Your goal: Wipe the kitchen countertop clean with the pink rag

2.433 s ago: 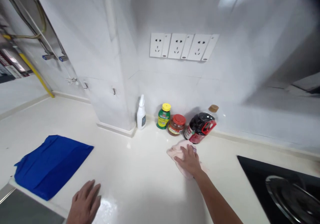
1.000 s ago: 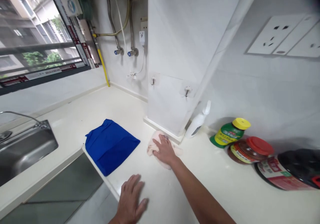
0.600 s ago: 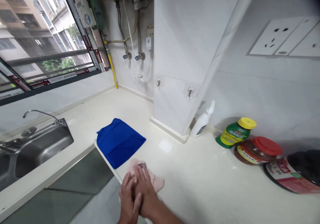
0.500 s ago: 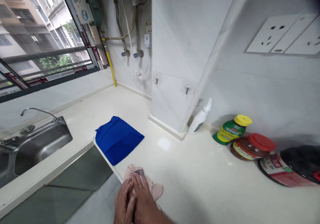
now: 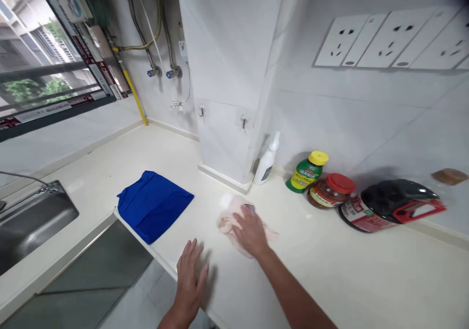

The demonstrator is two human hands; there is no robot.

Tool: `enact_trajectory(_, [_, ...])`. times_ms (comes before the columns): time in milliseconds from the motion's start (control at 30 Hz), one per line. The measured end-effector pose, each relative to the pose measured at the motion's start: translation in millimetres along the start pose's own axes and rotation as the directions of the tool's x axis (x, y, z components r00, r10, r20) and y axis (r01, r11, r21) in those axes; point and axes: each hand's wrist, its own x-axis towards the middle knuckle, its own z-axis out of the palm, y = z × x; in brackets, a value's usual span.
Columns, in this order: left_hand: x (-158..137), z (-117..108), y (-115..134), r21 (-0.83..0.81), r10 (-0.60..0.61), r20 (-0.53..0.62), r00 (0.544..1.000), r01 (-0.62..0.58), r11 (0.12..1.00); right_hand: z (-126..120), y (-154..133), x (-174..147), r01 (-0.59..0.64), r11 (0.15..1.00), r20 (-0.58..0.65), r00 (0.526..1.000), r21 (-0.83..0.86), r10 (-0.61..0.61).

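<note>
1. Right of the sink [image 5: 40, 221], a blue cloth [image 5: 154, 207] lay on the tabletop [image 5: 311, 270].
2. Your left hand [image 5: 190, 273] was empty, fingers extended, near the tabletop's edge.
3. The rag [image 5: 229, 216] lay beneath your right hand [image 5: 252, 232], fingers spread.
4. Spray bottle [image 5: 265, 166], green bottle [image 5: 305, 175], jar [image 5: 328, 191] and jug [image 5: 388, 204] stood near the wall [image 5: 351, 128].

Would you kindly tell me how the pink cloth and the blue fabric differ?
The pink cloth is pale and crumpled, while the blue fabric is vivid and spread nearly flat. The right hand lies on the pink cloth; no hand touches the blue fabric. Both lie on the countertop.
</note>
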Motion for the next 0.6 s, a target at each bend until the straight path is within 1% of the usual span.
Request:
enact_trajectory(67, [4.2, 2.8, -21.1, 0.066, 0.032, -0.014, 0.999, -0.031, 0.997, -15.9, 49.9, -11.3, -0.168, 0.982, -0.075, 0.984, -0.081, 0.162])
enact_trajectory(100, [5.3, 3.6, -32.3, 0.097, 0.041, -0.018, 0.999, -0.039, 0.995, -23.6, 73.3, -20.3, -0.267, 0.957, -0.124, 0.959, -0.109, 0.254])
enact_trajectory(133, [6.2, 4.0, -42.4, 0.123, 0.047, -0.019, 0.999, -0.044, 0.991, -30.7, 93.9, -29.8, -0.375, 0.919, -0.179, 0.919, -0.121, 0.351])
enact_trajectory(200, [8.3, 4.5, -56.4, 0.156, 0.053, -0.006, 0.999, -0.052, 0.986, -40.7, 122.2, -45.3, -0.557, 0.823, -0.273, 0.814, -0.112, 0.513])
enact_trajectory(233, [9.5, 4.6, -59.6, 0.168, 0.059, 0.014, 0.998, -0.061, 0.984, -42.9, 128.0, -49.9, -0.613, 0.784, -0.301, 0.77, -0.102, 0.563])
enact_trajectory(267, [10.7, 4.8, -60.4, 0.179, 0.065, 0.04, 0.997, -0.071, 0.981, -42.9, 127.6, -52.3, -0.644, 0.758, -0.314, 0.743, -0.098, 0.591])
enact_trajectory(300, [11.7, 4.9, -59.3, 0.187, 0.067, 0.066, 0.996, -0.078, 0.979, -40.9, 120.7, -52.9, -0.653, 0.751, -0.312, 0.738, -0.103, 0.599])
enact_trajectory(333, [12.5, 4.9, -57.2, 0.191, 0.066, 0.086, 0.994, -0.082, 0.978, -37.0, 107.8, -52.5, -0.637, 0.762, -0.294, 0.755, -0.115, 0.586])
enact_trajectory(400, [13.3, 4.7, -52.4, 0.186, 0.047, 0.09, 0.995, -0.063, 0.981, -25.1, 66.9, -53.2, -0.539, 0.831, -0.217, 0.835, -0.136, 0.506])
enact_trajectory(467, [13.1, 4.2, -50.5, 0.17, 0.009, 0.065, 0.998, -0.02, 0.985, -10.7, 14.4, -62.3, -0.356, 0.928, -0.096, 0.933, -0.108, 0.347])
enact_trajectory(500, [13.0, 4.1, -51.0, 0.166, -0.006, 0.058, 0.998, -0.004, 0.986, -3.6, -12.5, -71.3, -0.27, 0.96, -0.047, 0.962, -0.072, 0.267])
enact_trajectory(567, [13.0, 4.4, -54.2, 0.173, -0.009, 0.054, 0.999, 0.0, 0.985, 8.5, -60.1, -96.9, -0.103, 0.994, 0.016, 0.995, 0.025, 0.102])
enact_trajectory(600, [13.3, 4.9, -56.3, 0.183, 0.001, 0.058, 0.998, -0.012, 0.983, 12.8, -78.4, -111.9, -0.008, 0.997, 0.036, 0.999, 0.077, 0.005])
